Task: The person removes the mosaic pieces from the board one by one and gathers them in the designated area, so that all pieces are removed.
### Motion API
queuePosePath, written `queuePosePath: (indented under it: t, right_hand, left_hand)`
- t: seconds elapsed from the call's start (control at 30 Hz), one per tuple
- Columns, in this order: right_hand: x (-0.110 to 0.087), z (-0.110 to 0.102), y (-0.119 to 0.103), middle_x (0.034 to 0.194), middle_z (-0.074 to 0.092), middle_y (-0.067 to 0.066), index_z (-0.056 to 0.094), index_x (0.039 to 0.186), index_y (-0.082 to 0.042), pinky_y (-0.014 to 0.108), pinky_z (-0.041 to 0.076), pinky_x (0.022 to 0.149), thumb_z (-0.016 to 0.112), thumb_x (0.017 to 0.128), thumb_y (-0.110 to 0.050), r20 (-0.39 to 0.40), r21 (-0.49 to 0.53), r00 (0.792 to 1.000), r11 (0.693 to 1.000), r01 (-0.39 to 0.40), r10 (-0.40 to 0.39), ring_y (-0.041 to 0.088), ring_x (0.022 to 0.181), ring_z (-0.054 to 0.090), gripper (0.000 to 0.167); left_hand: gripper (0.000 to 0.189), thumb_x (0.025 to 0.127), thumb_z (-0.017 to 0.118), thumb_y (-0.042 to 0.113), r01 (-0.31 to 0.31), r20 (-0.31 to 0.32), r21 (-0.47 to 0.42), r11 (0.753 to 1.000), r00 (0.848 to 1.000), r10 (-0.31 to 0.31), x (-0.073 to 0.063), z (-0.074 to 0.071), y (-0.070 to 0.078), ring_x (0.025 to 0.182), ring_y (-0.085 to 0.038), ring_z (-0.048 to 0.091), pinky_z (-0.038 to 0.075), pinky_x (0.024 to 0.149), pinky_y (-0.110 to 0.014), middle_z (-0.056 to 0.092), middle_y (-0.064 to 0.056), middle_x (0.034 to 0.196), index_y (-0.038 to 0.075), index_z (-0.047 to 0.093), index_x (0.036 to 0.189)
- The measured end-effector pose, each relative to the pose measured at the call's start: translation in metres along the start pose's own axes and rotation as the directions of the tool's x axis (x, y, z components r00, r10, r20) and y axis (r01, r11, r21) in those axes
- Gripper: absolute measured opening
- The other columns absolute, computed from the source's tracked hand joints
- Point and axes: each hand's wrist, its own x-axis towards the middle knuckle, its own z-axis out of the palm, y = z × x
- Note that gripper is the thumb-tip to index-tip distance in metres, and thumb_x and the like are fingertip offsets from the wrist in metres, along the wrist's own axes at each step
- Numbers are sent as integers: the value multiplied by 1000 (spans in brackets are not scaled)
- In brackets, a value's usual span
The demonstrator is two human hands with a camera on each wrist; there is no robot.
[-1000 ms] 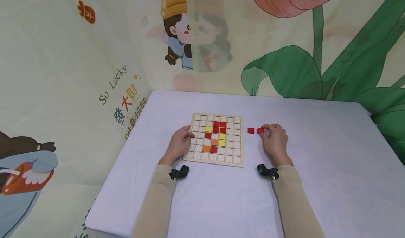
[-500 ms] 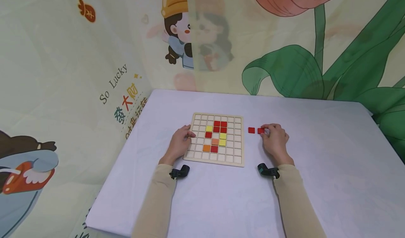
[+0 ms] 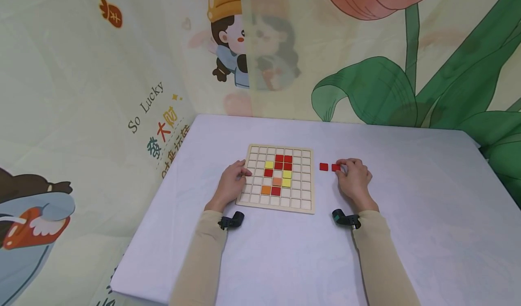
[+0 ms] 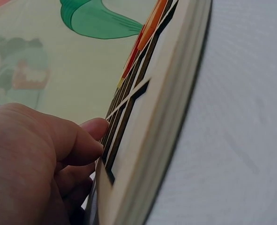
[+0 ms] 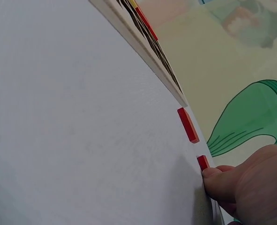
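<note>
A square wooden grid board (image 3: pixel 301 210) lies on the table, several of its cells filled with red, yellow and orange tiles. At its left edge my left hand (image 3: pixel 230 185) grips the rim, thumb over the top side. In the left wrist view, the thumb and curled fingers meet the board's frame (image 4: pixel 150 140). Right of the board, my right hand (image 3: pixel 355 185) pinches a red square tile (image 3: pixel 335 167) between thumb and fingers, low at the tabletop. A second red tile (image 3: pixel 323 167) lies between that one and the board. The right wrist view shows the pinched tile (image 5: pixel 202 162) partly covered by fingertips.
The table (image 3: pixel 281 261) has a white cover, and its far edge meets a printed cloth backdrop (image 3: pixel 277 102). Another printed cloth (image 3: pixel 81 116) hangs along the left side. Each wrist wears a small black camera.
</note>
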Motion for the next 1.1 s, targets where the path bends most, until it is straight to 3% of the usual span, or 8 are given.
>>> queuePosePath:
  t: [0.3, 0.5, 0.73, 0.87, 1.0, 1.1]
  right_hand:
    - [-3, 0, -3, 134, 47, 26, 57, 128, 0, 62, 19, 109, 61, 93, -13, -38, 59, 999, 998, -15, 17, 46, 127, 39, 38]
    - [-7, 0, -19, 136, 49, 23, 59, 127, -1, 60, 24, 108, 60, 93, -14, -77, 124, 997, 992, -12, 22, 42, 129, 40, 36]
    - [-16, 7, -48, 127, 54, 18, 61, 125, -4, 51, 44, 94, 61, 93, -16, 7, 168, 1000, 985, 25, -26, 35, 112, 50, 34]
    - [-22, 15, -59, 116, 61, 14, 63, 121, -5, 47, 48, 92, 62, 93, -17, 81, 179, 993, 981, 69, -85, 31, 107, 54, 30]
    - [-29, 25, -68, 106, 62, 8, 65, 118, -9, 38, 53, 74, 64, 93, -19, 155, 186, 982, 980, 78, -108, 27, 94, 54, 28]
    - [-32, 30, -73, 99, 62, 6, 66, 116, -10, 30, 49, 63, 66, 92, -19, 178, 191, 975, 977, 95, -129, 23, 85, 52, 26]
  left_hand:
    - [18, 93, 51, 1, -6, -5, -7, 1000, 1000, 6, 0, 0, -1, 145, -24, 28, 21, 120, -42, 44, -8, 151, 9, 68, 95]
    - [19, 92, 51, 2, -10, -7, -13, 1000, 1000, 10, 0, 0, -1, 146, -24, 28, 21, 120, -41, 43, -8, 151, 9, 68, 95]
    - [19, 93, 51, 1, -9, -6, -9, 1000, 1000, 9, 0, 0, -1, 146, -23, 27, 20, 121, -40, 43, -8, 151, 9, 68, 95]
    - [19, 92, 52, 1, -7, -6, -12, 1000, 1000, 7, 0, 0, 0, 146, -24, 28, 21, 121, -41, 43, -8, 151, 9, 68, 95]
    - [19, 92, 51, 2, 2, -2, -13, 1000, 1000, -2, 0, 0, 0, 146, -23, 27, 20, 121, -41, 43, -7, 151, 10, 68, 95]
    - [19, 92, 50, 2, 0, -3, -7, 1000, 1000, 0, 0, 0, -1, 146, -23, 27, 20, 121, -42, 43, -8, 151, 10, 68, 96]
